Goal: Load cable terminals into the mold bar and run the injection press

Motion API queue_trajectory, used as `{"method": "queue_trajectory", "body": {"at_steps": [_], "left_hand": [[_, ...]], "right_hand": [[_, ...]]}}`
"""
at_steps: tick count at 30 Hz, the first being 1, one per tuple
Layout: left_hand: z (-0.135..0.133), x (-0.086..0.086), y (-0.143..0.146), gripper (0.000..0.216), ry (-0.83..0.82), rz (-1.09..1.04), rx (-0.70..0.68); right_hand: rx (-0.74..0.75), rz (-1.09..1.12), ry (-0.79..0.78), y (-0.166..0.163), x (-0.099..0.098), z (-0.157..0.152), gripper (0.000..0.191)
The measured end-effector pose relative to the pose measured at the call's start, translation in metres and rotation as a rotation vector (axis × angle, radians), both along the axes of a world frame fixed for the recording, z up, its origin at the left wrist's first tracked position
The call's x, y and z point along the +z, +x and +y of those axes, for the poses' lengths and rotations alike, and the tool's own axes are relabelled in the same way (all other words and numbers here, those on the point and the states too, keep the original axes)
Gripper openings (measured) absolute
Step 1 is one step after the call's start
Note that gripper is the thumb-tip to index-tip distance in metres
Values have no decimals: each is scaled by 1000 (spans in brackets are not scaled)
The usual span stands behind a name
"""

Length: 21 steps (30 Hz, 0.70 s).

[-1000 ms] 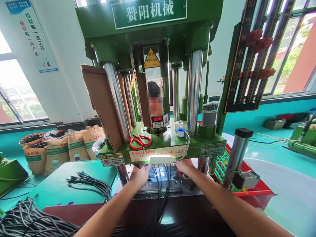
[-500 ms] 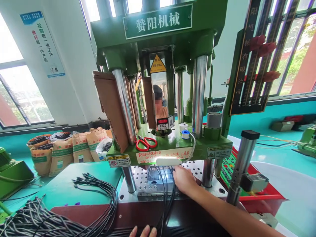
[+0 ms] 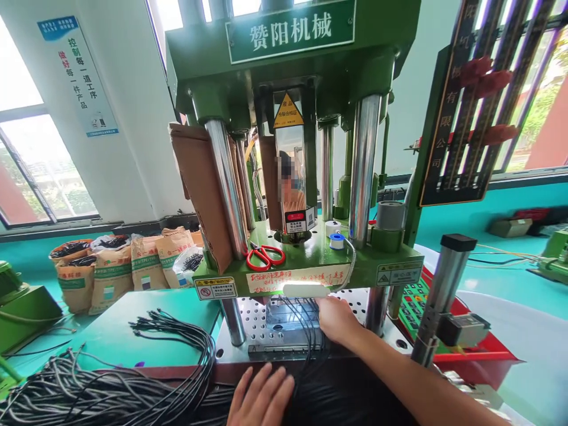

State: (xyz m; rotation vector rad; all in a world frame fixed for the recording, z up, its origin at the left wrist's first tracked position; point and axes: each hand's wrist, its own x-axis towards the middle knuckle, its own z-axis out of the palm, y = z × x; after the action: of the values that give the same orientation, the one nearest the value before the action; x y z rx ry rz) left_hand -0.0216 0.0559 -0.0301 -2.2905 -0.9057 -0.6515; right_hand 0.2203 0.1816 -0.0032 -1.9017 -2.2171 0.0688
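Observation:
My left hand (image 3: pixel 261 395) is at the bottom middle, palm down with fingers stretched out and slightly apart, holding nothing visible. Black cables (image 3: pixel 306 331) hang from a metal mould (image 3: pixel 286 316) on the press's perforated plate, down past its front edge. At the mould's right side, just beside these cables, is my right hand (image 3: pixel 339 319) with its fingers curled. Its fingertips are hidden, so what they hold cannot be made out. A white lamp bar (image 3: pixel 306 290) glows directly above that hand.
The green press (image 3: pixel 310 254) stands ahead, with red-handled scissors (image 3: pixel 265 256) and a blue tape spool (image 3: pixel 337 241) on its ledge. Bundled black cables (image 3: pixel 110 384) lie at left. A steel post (image 3: pixel 444 296) and a red control box (image 3: pixel 470 355) stand at right.
My left hand has risen further into view from the bottom edge. My right hand stays by the mould, while the cables beside it have shifted and fanned out. The view has moved slightly.

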Motion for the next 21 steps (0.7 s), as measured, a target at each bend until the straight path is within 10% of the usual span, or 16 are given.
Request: {"method": "queue_trajectory", "body": {"at_steps": [7, 21], "left_hand": [[83, 38, 48, 52, -635, -157, 320], [118, 31, 34, 60, -685, -144, 260]], "right_hand": [[-23, 16, 39, -8, 18, -3, 23], [70, -27, 163, -54, 14, -8, 23]]}}
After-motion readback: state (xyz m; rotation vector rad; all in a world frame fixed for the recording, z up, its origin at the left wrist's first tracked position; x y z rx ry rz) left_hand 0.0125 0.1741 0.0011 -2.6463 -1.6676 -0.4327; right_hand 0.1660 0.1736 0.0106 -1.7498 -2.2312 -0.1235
